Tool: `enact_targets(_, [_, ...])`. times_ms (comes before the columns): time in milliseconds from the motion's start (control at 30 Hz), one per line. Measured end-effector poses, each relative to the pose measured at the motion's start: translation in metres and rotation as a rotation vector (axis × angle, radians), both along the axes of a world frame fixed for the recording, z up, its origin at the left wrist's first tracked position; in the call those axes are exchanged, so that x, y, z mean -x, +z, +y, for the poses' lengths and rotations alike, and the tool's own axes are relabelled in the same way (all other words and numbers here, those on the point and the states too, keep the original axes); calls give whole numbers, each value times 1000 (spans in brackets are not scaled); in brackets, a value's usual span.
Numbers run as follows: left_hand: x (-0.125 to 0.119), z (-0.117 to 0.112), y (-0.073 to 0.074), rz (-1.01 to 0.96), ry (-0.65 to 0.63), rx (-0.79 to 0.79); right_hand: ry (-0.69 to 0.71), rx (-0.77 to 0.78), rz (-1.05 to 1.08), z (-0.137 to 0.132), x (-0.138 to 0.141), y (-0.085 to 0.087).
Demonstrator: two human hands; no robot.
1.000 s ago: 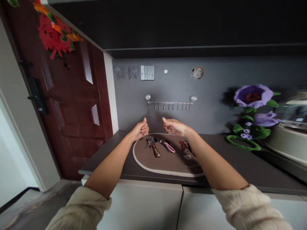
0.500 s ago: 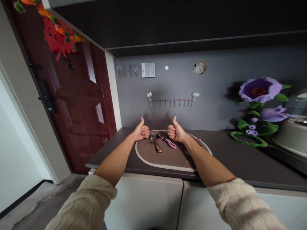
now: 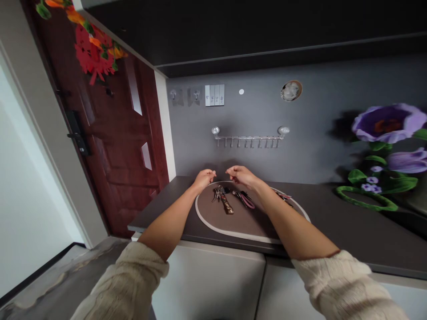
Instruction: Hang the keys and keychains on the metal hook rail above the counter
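My left hand (image 3: 204,179) hovers above the back left of a rounded brown mat (image 3: 240,225) with a pale rim. Its fingers are curled in, thumb against them, and nothing shows in it. Facing it across a small gap, my right hand (image 3: 243,176) is closed in a similar way, also with nothing visible in it. Below and between them lie a bunch of keys (image 3: 219,193) with a patterned brown strap (image 3: 227,206) and a second set with a pink strap (image 3: 248,201). A third small bunch (image 3: 283,195) is partly hidden behind my right forearm.
A clear rail with several hooks (image 3: 248,138) is fixed to the grey wall, below a strip of white labels (image 3: 215,95). Purple artificial flowers (image 3: 388,124) stand at the right of the dark counter (image 3: 320,222). A dark shelf (image 3: 267,31) overhangs it. At left is a red-brown door (image 3: 133,160).
Both hands have gone from raised-thumb fists to curled fingers with lowered thumbs, turned toward each other. The view has shifted slightly left, and the keys lie as before.
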State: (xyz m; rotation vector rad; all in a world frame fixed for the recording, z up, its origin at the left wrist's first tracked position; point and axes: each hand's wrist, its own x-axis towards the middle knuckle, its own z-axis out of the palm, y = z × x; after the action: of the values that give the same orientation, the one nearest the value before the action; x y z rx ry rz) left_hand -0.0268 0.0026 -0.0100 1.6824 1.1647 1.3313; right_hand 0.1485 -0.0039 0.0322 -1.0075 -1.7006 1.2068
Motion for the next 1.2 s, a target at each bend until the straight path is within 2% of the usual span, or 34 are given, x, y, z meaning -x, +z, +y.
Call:
enact_targets(133, [3,5,-6,344,107,-158,-76,-105,-131,14,12,-19])
enact_targets(233, [5,7,-9,420,100,-187,-66,-186,-263,23,13,-35])
enact_targets(367, [4,8,-11,341,57,-87,4,-293,-443,29,12,-46])
enact_targets(600, [2,9,-16,173,-72,70,18,-395,-551,30,12,-47])
enact_targets(867, [4,9,-15,98,-99,110,18,-352,-474,32,9,-50])
enact_targets(1067, [0,7,-14,121,-107,64,13,-269,-348,36,9,-52])
enact_targets(1200, [-1,7,-15,127,-133,26,-5,-285,-315,34,10,-49])
